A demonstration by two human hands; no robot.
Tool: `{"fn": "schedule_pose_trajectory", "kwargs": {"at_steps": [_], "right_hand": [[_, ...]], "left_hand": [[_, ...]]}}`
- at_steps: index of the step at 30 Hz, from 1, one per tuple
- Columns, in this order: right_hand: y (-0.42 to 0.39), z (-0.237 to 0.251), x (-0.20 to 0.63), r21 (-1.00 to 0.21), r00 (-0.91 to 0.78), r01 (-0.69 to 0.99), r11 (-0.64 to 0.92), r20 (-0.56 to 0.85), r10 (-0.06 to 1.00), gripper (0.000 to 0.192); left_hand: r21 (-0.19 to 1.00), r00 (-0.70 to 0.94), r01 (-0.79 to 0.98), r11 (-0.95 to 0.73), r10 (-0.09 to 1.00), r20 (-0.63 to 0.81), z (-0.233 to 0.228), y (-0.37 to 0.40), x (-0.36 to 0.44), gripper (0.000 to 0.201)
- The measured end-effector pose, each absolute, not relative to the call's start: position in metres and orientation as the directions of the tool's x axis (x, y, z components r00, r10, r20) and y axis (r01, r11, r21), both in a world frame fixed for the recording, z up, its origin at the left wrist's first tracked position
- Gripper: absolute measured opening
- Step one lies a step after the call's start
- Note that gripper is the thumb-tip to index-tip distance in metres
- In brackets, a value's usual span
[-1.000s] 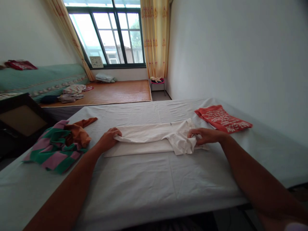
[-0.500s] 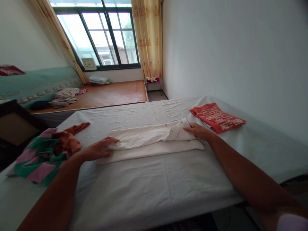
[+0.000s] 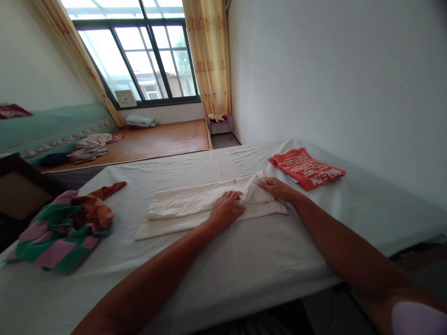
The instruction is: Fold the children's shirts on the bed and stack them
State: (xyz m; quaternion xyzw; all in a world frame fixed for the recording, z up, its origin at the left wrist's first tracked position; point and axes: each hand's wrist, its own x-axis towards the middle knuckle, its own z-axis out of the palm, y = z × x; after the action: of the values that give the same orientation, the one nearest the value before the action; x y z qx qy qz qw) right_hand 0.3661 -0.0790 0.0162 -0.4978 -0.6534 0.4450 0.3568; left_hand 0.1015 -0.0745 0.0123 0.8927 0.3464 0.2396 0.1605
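White shirt (image 3: 188,200), folded: your left hand (image 3: 226,208) laid loosely atop, unclenched; your right hand (image 3: 278,188) pinching its right end. Red garment (image 3: 307,168), far right.

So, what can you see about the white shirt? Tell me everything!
The white shirt looks like soft cloth, with a small dark mark near its far edge. It is folded into a long strip, and a lower layer sticks out on the near side. It lies on the pale sheet, wrinkled toward the right end. The left hand rests on it; the right hand touches its right end, but I can't tell if it's gripping.
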Motion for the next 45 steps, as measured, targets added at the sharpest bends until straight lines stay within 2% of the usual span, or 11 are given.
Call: {"fn": "schedule_pose_trajectory", "kwargs": {"at_steps": [3, 8, 12, 17, 20, 23, 26, 31, 36, 42, 45], "right_hand": [[-0.078, 0.017, 0.365, -0.892, -0.105, 0.433, 0.133, 0.096, 0.99, 0.043], [-0.075, 0.015, 0.358, -0.604, 0.014, 0.786, 0.132, 0.23, 0.973, 0.03], [-0.074, 0.012, 0.355, -0.373, 0.091, 0.928, 0.016, 0.266, 0.96, 0.033], [-0.076, 0.015, 0.364, -0.27, 0.158, 0.959, -0.089, 0.249, 0.956, 0.039], [-0.078, 0.02, 0.366, -0.265, 0.146, 0.963, -0.055, 0.336, 0.931, 0.034], [-0.083, 0.028, 0.357, -0.316, 0.073, 0.943, 0.1, 0.493, 0.867, 0.026], [-0.091, 0.036, 0.342, -0.339, -0.186, 0.873, 0.35, 0.431, 0.883, 0.024], [-0.1, 0.042, 0.332, -0.282, -0.516, 0.772, 0.57, 0.246, 0.821, 0.019], [-0.098, 0.043, 0.348, -0.303, -0.55, 0.752, 0.585, 0.198, 0.811, 0.037], [-0.098, 0.045, 0.365, -0.383, -0.538, 0.75, 0.539, 0.121, 0.834, 0.029], [-0.1, 0.047, 0.352, -0.394, -0.459, 0.739, 0.547, 0.3, 0.836, 0.021]], "left_hand": [[0.552, 0.535, 0.585, -0.595, 0.794, 0.288, 0.009, -0.064, 0.102, 0.02], [0.767, 0.447, 0.481, -0.424, 0.872, 0.202, 0.009, -0.052, 0.089, 0.046], [0.708, 0.443, 0.53, -0.466, 0.865, 0.237, 0.011, -0.057, 0.088, 0.053], [0.546, 0.468, 0.676, -0.495, 0.861, 0.201, 0.017, -0.059, 0.086, 0.05], [0.42, 0.474, 0.727, -0.543, 0.84, 0.266, 0.02, -0.066, 0.084, 0.046], [0.247, 0.545, 0.698, -0.672, 0.722, 0.426, 0.023, -0.078, 0.082, 0.037], [0.121, 0.659, 0.625, -0.771, 0.604, 0.447, 0.023, -0.086, 0.082, 0.025], [0.107, 0.677, 0.649, -0.753, 0.636, 0.37, 0.021, -0.08, 0.084, 0.02], [0.103, 0.683, 0.629, -0.77, 0.611, 0.4, 0.022, -0.074, 0.082, 0.015], [0.094, 0.736, 0.55, -0.83, 0.535, 0.415, 0.025, -0.082, 0.081, 0.011], [0.132, 0.72, 0.535, -0.834, 0.532, 0.446, 0.025, -0.083, 0.083, 0.025]]}}
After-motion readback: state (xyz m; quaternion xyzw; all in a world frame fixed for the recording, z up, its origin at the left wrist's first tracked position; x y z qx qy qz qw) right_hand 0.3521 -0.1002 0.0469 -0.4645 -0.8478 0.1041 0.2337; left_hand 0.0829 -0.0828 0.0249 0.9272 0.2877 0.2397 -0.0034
